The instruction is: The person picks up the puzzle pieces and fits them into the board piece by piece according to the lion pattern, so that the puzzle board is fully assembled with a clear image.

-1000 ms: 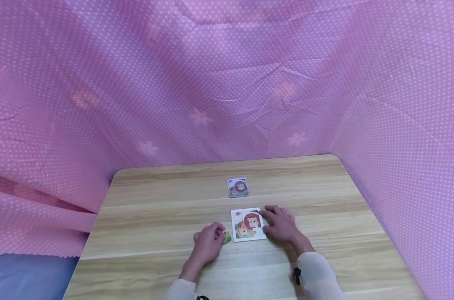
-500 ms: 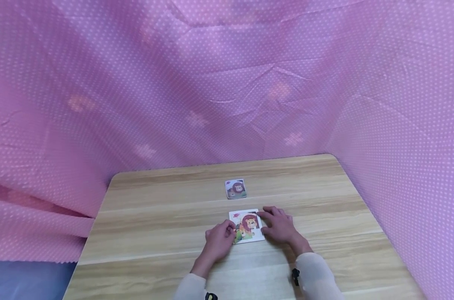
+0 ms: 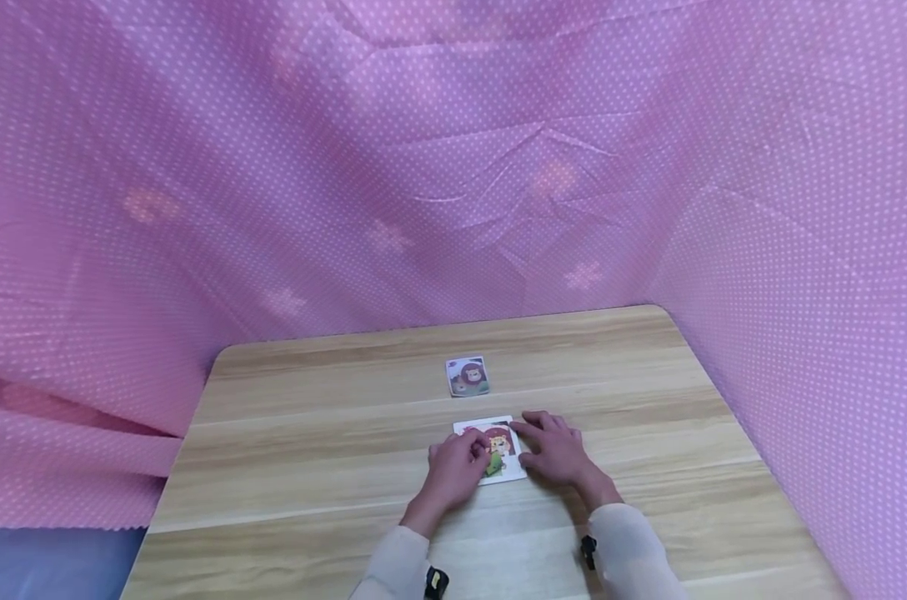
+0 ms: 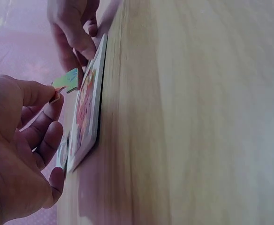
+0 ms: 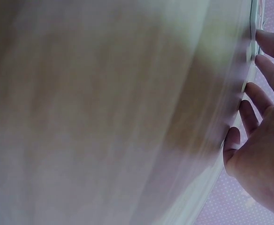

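Observation:
Between thumb and forefinger, my left hand (image 3: 455, 472) pinches a green puzzle piece (image 3: 493, 464). In the left wrist view the piece (image 4: 66, 81) is held just above the face of a white-framed lion puzzle (image 4: 86, 105). That puzzle (image 3: 509, 477) lies flat on the table, its left part hidden behind my left hand in the head view. At its right edge, my right hand (image 3: 558, 452) touches the frame with thumb and forefinger, its fingers spread and loosely bent. The right wrist view shows the right hand's fingertips (image 5: 249, 89) down by the board's edge and the tabletop.
A small picture card (image 3: 468, 377) with the same lion lies behind the puzzle. The wooden table (image 3: 311, 433) has rounded far corners. Pink dotted cloth (image 3: 423, 183) hangs around its back and sides.
My left hand has moved right with the green piece, from the table left of the puzzle to over the puzzle. My right hand keeps its place at the right edge.

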Demonstrator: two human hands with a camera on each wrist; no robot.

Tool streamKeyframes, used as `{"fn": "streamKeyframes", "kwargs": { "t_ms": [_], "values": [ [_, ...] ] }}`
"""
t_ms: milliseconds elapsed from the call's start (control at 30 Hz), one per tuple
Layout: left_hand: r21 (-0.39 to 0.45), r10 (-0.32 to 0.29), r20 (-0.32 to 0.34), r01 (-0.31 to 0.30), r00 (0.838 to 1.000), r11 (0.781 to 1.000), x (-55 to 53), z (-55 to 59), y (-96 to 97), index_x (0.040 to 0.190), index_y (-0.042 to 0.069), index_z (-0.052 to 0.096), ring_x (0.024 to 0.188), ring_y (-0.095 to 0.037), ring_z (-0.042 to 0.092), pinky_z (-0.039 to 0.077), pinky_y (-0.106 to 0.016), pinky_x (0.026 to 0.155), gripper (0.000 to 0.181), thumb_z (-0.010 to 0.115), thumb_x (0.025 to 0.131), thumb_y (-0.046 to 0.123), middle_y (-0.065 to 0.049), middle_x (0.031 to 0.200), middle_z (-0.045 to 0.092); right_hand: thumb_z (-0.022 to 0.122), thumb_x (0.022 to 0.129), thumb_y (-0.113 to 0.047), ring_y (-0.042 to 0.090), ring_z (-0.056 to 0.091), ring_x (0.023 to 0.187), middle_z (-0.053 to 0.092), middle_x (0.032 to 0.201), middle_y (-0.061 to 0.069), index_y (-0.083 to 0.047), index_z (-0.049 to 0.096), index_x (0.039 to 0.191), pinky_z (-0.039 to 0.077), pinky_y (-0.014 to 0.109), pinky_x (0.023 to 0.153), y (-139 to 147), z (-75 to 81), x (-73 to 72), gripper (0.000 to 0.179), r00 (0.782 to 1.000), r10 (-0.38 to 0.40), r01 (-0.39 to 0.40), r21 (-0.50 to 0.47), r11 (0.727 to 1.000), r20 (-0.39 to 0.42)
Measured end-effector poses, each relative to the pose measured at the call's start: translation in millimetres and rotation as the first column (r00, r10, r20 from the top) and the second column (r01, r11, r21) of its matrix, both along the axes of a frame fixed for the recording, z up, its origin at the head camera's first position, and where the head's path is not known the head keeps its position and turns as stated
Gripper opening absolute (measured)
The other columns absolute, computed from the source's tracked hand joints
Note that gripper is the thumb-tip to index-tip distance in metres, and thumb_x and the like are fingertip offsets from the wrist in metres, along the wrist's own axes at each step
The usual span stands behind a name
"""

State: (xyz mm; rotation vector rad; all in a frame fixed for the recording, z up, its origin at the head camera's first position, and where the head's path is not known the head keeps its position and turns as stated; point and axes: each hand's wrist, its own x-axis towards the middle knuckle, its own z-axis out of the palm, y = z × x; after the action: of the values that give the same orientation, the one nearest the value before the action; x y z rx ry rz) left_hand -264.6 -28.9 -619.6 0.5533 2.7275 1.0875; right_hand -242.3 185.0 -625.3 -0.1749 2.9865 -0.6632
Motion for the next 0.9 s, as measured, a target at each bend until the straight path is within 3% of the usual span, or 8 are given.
{"fn": "streamKeyframes", "kwargs": {
  "t_ms": [367,600,700,800,900],
  "values": [
    [-0.057,-0.051,-0.005,0.051,0.999,0.997,-4.0,-0.2,17.1,0.099,0.027,0.065,0.095,-0.012,0.055,0.029,-0.041,0.085,0.011,0.064,0.088,0.025,0.018,0.080,0.059,0.071,0.082,-0.037,0.033,0.040,0.131,0.043,0.148,0.005,-0.029,0.054,0.137,0.035,0.052,0.092,1,3.6,3.1,0.058,1.000,0.003,-0.003,-0.011,1.000,-0.002],
    [-0.051,-0.084,-0.008,0.083,0.996,0.995,-3.7,-3.7,19.4,0.101,0.028,0.066,0.127,-0.031,0.053,0.029,-0.043,0.086,0.014,0.063,0.088,0.023,0.018,0.078,0.060,0.072,0.082,-0.038,0.032,0.040,0.131,0.044,0.147,0.005,-0.029,0.055,0.136,0.035,0.052,0.092,-1,2.4,5.5,0.057,1.000,-0.001,0.001,-0.015,1.000,-0.011],
    [-0.054,-0.093,-0.026,0.092,0.995,0.994,-3.3,-5.4,19.8,0.099,0.029,0.066,0.124,-0.027,0.056,0.028,-0.043,0.086,0.014,0.063,0.088,0.022,0.019,0.079,0.061,0.072,0.082,-0.038,0.032,0.041,0.130,0.044,0.147,0.004,-0.029,0.055,0.136,0.035,0.051,0.091,-1,0.8,6.4,0.057,1.000,0.001,-0.001,-0.011,1.000,-0.017],
    [-0.046,-0.104,-0.026,0.102,0.994,0.994,-3.1,-6.5,20.4,0.097,0.031,0.066,0.105,-0.014,0.062,0.028,-0.043,0.086,0.012,0.063,0.088,0.023,0.021,0.078,0.061,0.072,0.082,-0.039,0.031,0.041,0.131,0.044,0.147,0.003,-0.030,0.055,0.136,0.035,0.051,0.091,-1,0.0,7.7,0.057,1.000,-0.004,0.004,-0.011,1.000,-0.016],
    [-0.036,-0.117,-0.014,0.116,0.993,0.993,-2.3,-6.4,20.9,0.095,0.031,0.066,0.085,-0.006,0.056,0.027,-0.043,0.085,0.009,0.064,0.089,0.024,0.021,0.076,0.060,0.072,0.082,-0.040,0.030,0.040,0.132,0.044,0.147,0.002,-0.031,0.055,0.136,0.035,0.051,0.092,-1,0.7,9.1,0.057,1.000,-0.011,0.011,-0.010,1.000,-0.004]
  ]
}}
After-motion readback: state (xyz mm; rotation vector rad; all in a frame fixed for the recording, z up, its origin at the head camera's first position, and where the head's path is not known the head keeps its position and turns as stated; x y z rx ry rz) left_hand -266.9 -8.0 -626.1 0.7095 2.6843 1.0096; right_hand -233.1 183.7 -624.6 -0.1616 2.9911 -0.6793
